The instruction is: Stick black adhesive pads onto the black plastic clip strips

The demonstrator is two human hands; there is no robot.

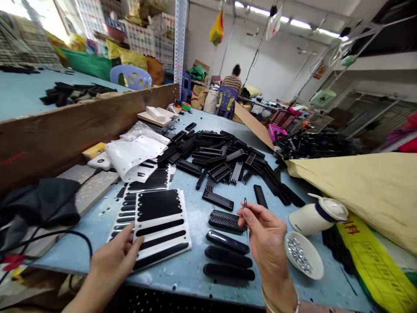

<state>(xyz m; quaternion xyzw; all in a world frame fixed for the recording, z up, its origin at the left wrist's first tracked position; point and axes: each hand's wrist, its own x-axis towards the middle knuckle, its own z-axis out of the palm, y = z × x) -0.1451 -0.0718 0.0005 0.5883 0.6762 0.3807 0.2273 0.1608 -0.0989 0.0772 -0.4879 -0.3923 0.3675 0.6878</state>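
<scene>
My left hand (119,252) grips the left edge of a white sheet (162,222) with black rounded strips on it, thumb on top. Pinched between the fingertips of my right hand (265,232) is a small thin dark piece (245,203), too small to make out well. Beside that hand, several black oblong parts lie in a column: a perforated one (224,220) at the top, a glossy one (227,241) below it, then darker ones (228,256). More strip sheets (130,206) lie under and behind the held sheet.
A pile of black parts (215,156) covers the table's middle. At right are a bowl of small metal pieces (299,256), a cream lidded cup (317,215) and yellow sacking (358,187). A wooden board (81,117) borders the left. A person (233,82) sits far back.
</scene>
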